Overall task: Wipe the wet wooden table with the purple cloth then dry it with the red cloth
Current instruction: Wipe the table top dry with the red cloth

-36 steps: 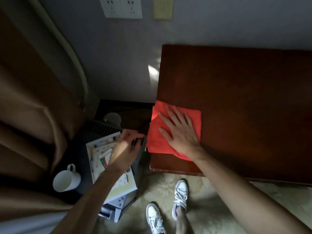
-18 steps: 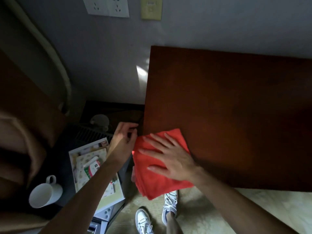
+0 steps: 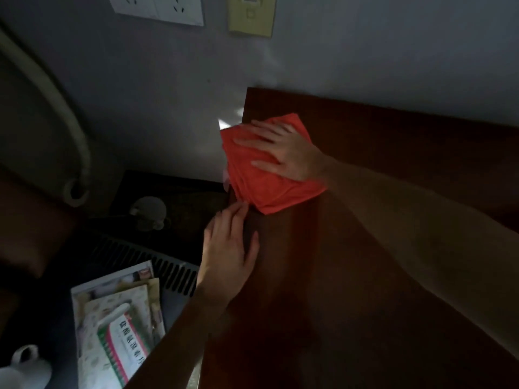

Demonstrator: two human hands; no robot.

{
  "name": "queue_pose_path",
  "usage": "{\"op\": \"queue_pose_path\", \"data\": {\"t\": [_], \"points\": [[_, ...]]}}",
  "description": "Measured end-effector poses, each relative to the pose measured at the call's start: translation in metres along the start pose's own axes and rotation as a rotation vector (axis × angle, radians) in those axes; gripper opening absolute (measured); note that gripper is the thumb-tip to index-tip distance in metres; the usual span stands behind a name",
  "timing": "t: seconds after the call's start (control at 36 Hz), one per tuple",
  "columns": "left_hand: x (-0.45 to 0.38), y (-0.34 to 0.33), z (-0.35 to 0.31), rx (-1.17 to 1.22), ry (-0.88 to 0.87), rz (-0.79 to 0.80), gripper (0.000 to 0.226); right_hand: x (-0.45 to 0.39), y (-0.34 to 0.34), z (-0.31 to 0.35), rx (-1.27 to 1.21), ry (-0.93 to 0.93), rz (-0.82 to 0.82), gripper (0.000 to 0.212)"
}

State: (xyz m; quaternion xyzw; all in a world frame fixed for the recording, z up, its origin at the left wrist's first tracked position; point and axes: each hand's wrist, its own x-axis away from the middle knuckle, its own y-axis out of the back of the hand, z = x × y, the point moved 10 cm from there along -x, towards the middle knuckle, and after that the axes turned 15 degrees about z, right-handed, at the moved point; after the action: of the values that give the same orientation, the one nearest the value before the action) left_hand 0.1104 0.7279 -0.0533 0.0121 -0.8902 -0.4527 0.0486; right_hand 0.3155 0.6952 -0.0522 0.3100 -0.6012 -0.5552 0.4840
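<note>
The folded red cloth (image 3: 268, 189) lies at the far left corner of the dark wooden table (image 3: 365, 248), part of it hanging over the left edge. My right hand (image 3: 283, 151) presses flat on the cloth with fingers spread. My left hand (image 3: 229, 248) rests on the table's left edge just below the cloth, fingers apart, fingertips almost touching the cloth. No purple cloth is in view.
Left of the table, lower down, sit a stack of booklets and a box (image 3: 118, 327), a white mug (image 3: 22, 369), and a vented dark unit (image 3: 146, 259). The grey wall with sockets (image 3: 157, 8) is right behind the table.
My right hand has slid the red cloth from the near left edge up to the far left corner. My left hand moved from beside the table onto its left edge.
</note>
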Motion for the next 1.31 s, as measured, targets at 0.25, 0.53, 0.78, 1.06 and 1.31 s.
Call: {"op": "queue_pose_path", "data": {"t": [0.25, 0.53, 0.78, 1.06, 1.31], "points": [[-0.004, -0.019, -0.001, -0.126, -0.002, 0.065, 0.052, -0.039, 0.030, -0.077, -0.080, -0.157, 0.021, 0.064], [-0.003, -0.008, -0.010, -0.139, -0.054, -0.022, 0.044, -0.012, 0.024, -0.096, -0.164, -0.505, -0.109, 0.066], [0.001, 0.000, -0.013, -0.045, -0.104, -0.067, 0.041, 0.105, -0.020, -0.014, -0.219, -0.651, -0.140, 0.067], [0.007, -0.003, -0.021, -0.114, -0.082, -0.013, 0.053, 0.245, -0.075, 0.163, -0.170, -0.544, -0.132, 0.066], [0.009, -0.010, -0.028, -0.232, -0.004, -0.011, 0.047, 0.262, -0.083, 0.184, -0.126, -0.194, 0.030, 0.063]]}}
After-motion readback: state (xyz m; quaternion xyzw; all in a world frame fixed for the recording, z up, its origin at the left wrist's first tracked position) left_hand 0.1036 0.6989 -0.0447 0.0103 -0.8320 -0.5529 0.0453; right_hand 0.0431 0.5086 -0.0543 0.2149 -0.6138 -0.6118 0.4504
